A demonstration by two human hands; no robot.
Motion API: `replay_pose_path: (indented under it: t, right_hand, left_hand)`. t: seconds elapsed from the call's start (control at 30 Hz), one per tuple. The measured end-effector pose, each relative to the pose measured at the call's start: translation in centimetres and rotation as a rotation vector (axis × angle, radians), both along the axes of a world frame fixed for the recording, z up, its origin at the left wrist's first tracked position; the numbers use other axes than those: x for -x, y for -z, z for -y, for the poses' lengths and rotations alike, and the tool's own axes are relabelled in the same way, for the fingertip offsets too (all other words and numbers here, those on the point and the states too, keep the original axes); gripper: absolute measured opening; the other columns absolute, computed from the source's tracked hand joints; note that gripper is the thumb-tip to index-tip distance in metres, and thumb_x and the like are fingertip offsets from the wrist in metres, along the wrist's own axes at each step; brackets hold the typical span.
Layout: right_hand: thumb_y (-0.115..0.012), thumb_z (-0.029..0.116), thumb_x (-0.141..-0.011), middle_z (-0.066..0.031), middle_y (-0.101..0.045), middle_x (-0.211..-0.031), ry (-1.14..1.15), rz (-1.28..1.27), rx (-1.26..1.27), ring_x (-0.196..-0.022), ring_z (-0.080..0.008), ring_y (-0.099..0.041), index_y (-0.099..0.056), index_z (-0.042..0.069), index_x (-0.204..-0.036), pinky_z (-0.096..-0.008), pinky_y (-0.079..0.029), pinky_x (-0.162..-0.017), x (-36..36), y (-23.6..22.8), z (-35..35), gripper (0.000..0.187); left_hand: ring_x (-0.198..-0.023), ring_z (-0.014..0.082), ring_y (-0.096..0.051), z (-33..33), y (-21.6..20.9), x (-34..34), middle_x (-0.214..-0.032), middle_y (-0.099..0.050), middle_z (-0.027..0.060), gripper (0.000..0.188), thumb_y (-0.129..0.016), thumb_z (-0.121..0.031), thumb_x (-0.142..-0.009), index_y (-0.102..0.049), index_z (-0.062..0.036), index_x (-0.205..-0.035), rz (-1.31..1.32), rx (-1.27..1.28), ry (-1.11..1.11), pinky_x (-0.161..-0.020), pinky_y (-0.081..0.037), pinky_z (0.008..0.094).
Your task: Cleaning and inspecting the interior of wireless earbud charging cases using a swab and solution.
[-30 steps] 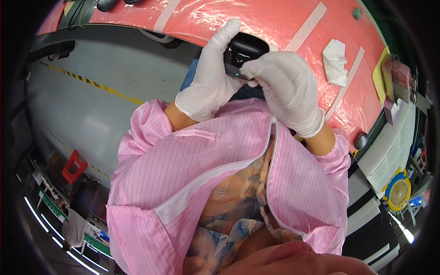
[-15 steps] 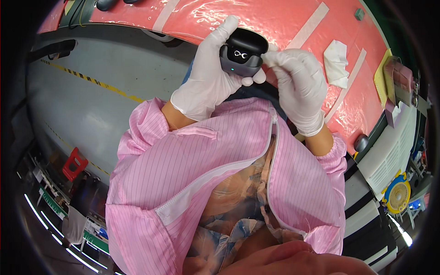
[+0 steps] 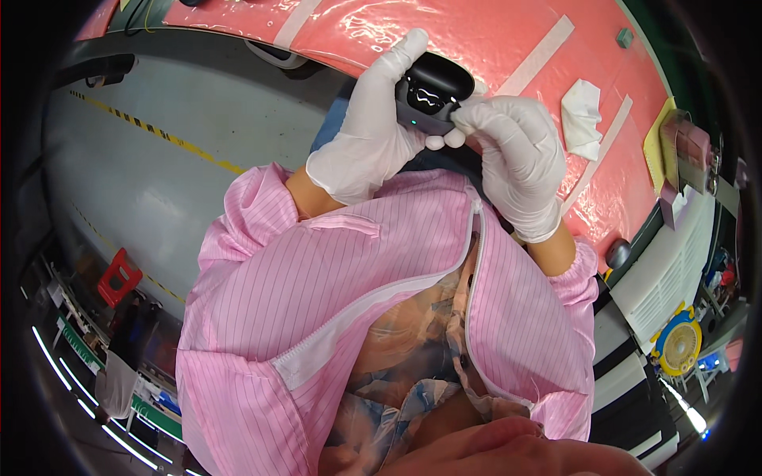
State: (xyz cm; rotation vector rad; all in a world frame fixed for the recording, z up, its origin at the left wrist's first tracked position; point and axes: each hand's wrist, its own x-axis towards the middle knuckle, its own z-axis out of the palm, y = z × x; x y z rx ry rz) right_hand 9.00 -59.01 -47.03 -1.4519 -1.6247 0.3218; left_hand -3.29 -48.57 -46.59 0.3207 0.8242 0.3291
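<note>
A black earbud charging case (image 3: 432, 124) with its lid raised rests in my white-gloved left hand (image 3: 361, 135). The left thumb stands along the case's left side, while fingertips show beneath and behind it. A small green light glows on the case front, and the glossy inside reflects bright spots. My right hand (image 3: 520, 147), also gloved in white, has thumb and forefinger pinched together at the case's right front edge. A tiny dark bit shows by those fingertips; whether it belongs to the case or is held separately, I cannot tell.
Beyond my hands spreads a table with a pinkish-red covering (image 3: 476, 40) and pale tape strips. A crumpled white cloth (image 3: 582, 119) lies on its right part. Farther right are a dark rounded object (image 3: 617, 253) and a yellow-and-blue fan (image 3: 679, 341). A red stool (image 3: 119, 278) stands at left.
My right fingertips have moved from beside the case onto its right front edge. The case has turned slightly, and both hands appear a little lower in view.
</note>
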Motion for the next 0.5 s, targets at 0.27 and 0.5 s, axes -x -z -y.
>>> replay_pose_path:
  t: [0.27,0.5]
  right_hand:
    - [-0.063,-0.012,-0.063,-0.0055,-0.062,-0.078,0.066,0.133,-0.062,-0.068,-0.0183,-0.06,-0.064,0.002,-0.097,-0.0277,-0.048,-0.06,-0.1,-0.3,0.2,0.037]
    - [-0.064,-0.009,-0.07,-0.0066,-0.062,-0.077,0.002,0.219,0.05,-0.071,-0.0193,-0.062,-0.064,0.002,-0.095,-0.0279,-0.049,-0.063,0.4,-1.6,0.3,0.028]
  left_hand:
    - [-0.058,0.016,-0.058,-0.1,0.8,0.4,-0.07,-0.062,0.004,0.043,-0.053,-0.05,-0.091,-0.06,-0.0077,-0.085,0.112,-0.064,0.131,-0.044,-0.041,0.0289]
    - [-0.056,0.0168,-0.058,0.5,0.6,0.1,-0.073,-0.064,0.0088,0.047,-0.05,-0.05,-0.092,-0.062,-0.0055,-0.086,-0.014,-0.056,0.009,-0.042,-0.039,0.0276]
